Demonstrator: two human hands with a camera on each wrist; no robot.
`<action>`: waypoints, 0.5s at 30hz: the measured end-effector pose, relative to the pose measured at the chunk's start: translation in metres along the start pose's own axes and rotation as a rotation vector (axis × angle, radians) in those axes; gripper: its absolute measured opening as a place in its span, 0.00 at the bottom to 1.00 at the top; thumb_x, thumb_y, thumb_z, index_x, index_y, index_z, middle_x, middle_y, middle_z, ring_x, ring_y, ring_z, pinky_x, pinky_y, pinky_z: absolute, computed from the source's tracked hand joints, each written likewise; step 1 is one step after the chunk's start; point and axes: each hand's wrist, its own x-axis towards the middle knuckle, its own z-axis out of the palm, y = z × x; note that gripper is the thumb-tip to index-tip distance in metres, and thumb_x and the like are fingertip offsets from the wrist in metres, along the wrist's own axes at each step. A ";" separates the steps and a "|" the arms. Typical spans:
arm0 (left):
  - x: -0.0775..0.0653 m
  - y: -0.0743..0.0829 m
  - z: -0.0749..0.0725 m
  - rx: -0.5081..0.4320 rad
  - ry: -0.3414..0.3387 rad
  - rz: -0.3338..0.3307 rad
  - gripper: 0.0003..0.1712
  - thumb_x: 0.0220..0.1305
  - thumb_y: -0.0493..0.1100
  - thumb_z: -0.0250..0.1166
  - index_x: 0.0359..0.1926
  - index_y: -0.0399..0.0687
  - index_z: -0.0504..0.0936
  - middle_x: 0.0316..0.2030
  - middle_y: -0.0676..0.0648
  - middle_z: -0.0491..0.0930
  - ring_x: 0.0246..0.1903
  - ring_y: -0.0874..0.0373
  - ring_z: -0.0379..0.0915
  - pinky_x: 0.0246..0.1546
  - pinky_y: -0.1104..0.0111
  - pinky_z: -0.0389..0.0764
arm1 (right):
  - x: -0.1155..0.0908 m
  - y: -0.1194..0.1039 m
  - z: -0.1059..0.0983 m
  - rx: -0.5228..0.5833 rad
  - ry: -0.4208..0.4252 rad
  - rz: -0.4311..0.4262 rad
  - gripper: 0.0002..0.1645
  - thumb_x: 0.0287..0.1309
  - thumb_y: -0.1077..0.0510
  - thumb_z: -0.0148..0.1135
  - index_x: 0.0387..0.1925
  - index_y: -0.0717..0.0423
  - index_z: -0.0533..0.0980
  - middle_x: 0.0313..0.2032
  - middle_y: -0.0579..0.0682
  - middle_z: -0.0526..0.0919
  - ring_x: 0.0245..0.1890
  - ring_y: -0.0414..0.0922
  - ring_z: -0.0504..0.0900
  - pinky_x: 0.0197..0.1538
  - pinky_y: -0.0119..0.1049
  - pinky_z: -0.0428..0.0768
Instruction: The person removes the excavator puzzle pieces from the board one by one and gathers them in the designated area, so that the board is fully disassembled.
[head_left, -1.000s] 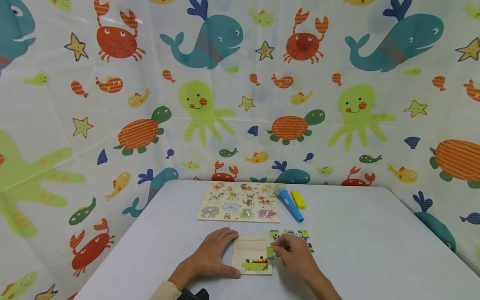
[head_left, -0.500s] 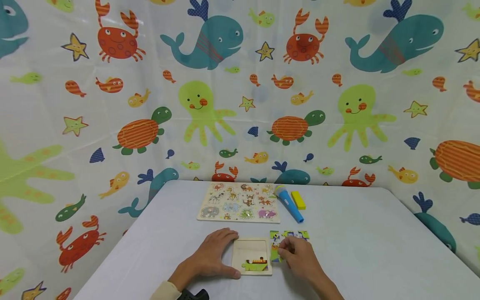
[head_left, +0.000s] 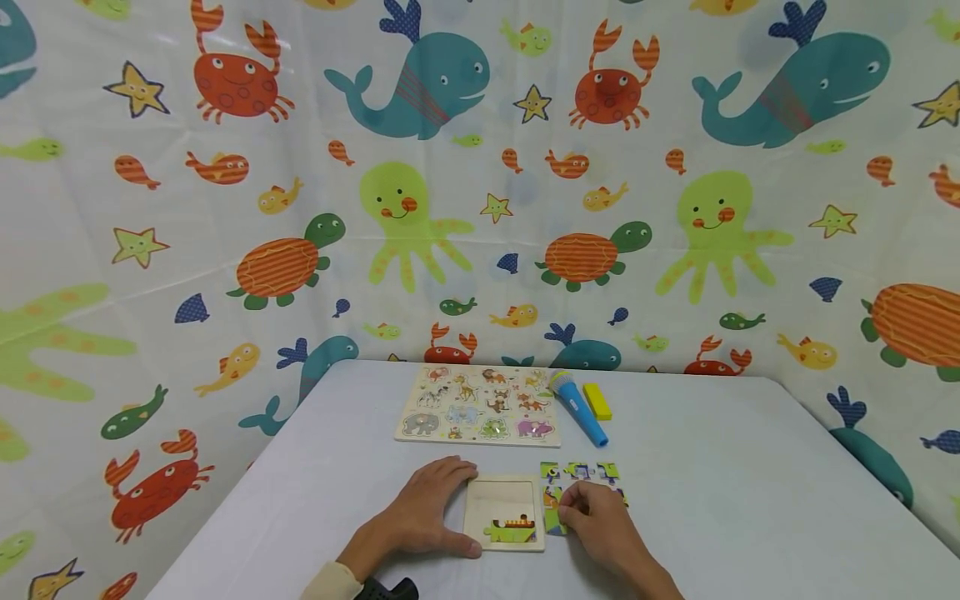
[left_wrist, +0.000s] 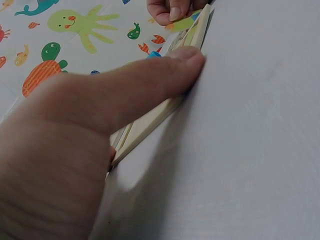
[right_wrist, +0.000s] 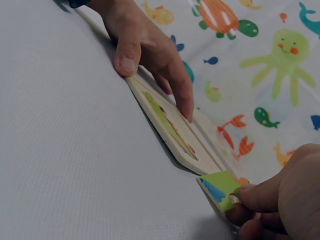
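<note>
A small square wooden puzzle tray (head_left: 504, 500) lies on the white table, with joined puzzle pieces (head_left: 512, 528) in its lower right part. My left hand (head_left: 423, 510) holds the tray at its left side, thumb at the near corner and fingers at the far one. Just right of the tray, my right hand (head_left: 600, 518) pinches a green puzzle piece (right_wrist: 216, 188) with a blue patch between thumb and fingers. The piece appears slightly tilted beside the tray's right corner in the right wrist view. Several loose puzzle pieces (head_left: 577, 471) lie beyond the right hand, which partly hides some.
Farther back lies a wooden animal puzzle board (head_left: 477, 406). A blue toy microphone (head_left: 581, 410) and a yellow block (head_left: 597, 401) lie to its right. A curtain (head_left: 480, 208) printed with sea animals hangs behind the table (head_left: 750, 500).
The right hand first shifts slightly right, then slightly nearer with the green puzzle piece, uncovering more loose pieces. The left hand and the tray stay in place.
</note>
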 end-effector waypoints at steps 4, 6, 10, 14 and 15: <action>0.000 0.000 0.000 -0.006 0.003 -0.002 0.61 0.42 0.83 0.66 0.72 0.56 0.69 0.72 0.52 0.67 0.75 0.46 0.55 0.74 0.40 0.56 | 0.001 0.001 0.002 -0.025 0.010 0.006 0.05 0.62 0.66 0.65 0.32 0.55 0.78 0.26 0.45 0.75 0.31 0.43 0.73 0.28 0.30 0.72; -0.001 0.000 -0.001 -0.011 0.005 -0.001 0.61 0.43 0.83 0.67 0.72 0.56 0.69 0.72 0.52 0.66 0.75 0.46 0.54 0.74 0.41 0.56 | 0.001 0.001 0.002 -0.047 0.016 0.009 0.05 0.63 0.65 0.65 0.32 0.55 0.78 0.26 0.45 0.75 0.31 0.42 0.72 0.28 0.30 0.72; -0.001 0.001 -0.001 -0.009 0.005 0.000 0.60 0.43 0.83 0.67 0.72 0.56 0.69 0.72 0.52 0.67 0.75 0.46 0.54 0.74 0.41 0.56 | 0.002 0.003 0.004 -0.100 0.030 0.002 0.06 0.63 0.64 0.65 0.31 0.53 0.78 0.26 0.45 0.74 0.30 0.42 0.72 0.28 0.30 0.71; -0.001 0.001 -0.001 -0.004 0.003 -0.001 0.60 0.43 0.82 0.67 0.72 0.56 0.69 0.71 0.53 0.67 0.75 0.46 0.55 0.74 0.41 0.56 | 0.003 0.004 0.006 -0.136 0.038 -0.015 0.07 0.63 0.64 0.66 0.31 0.52 0.77 0.25 0.44 0.74 0.29 0.41 0.72 0.28 0.30 0.70; -0.001 0.001 -0.001 -0.004 0.002 -0.002 0.60 0.43 0.83 0.67 0.72 0.56 0.69 0.71 0.53 0.67 0.75 0.46 0.55 0.74 0.41 0.56 | 0.003 0.004 0.006 -0.141 0.039 -0.017 0.07 0.63 0.63 0.66 0.30 0.51 0.77 0.25 0.44 0.74 0.29 0.41 0.72 0.28 0.30 0.70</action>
